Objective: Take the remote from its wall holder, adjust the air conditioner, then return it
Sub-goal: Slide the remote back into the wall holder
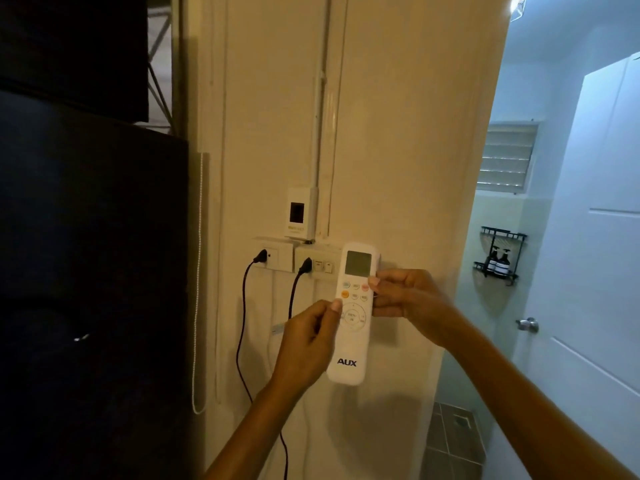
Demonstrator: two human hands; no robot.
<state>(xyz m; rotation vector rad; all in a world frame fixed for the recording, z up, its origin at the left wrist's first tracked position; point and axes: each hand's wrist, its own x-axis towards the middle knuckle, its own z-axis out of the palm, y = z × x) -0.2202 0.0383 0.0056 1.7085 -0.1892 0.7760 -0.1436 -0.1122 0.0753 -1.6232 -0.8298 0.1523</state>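
Observation:
A white remote (352, 341) marked AUX stands upright in front of the cream wall, screen at the top. My left hand (306, 344) grips its left edge, thumb resting on the button area. My right hand (403, 299) holds its right edge near the upper buttons, thumb on the face. The wall holder is hidden behind the remote and my hands. No air conditioner is in view.
Wall sockets (277, 256) with two black plugs and cords (242, 323) sit left of the remote, under a small white box (299, 214). Dark curtain (86, 271) fills the left. An open white door (595, 271) and bathroom shelf (500, 258) are right.

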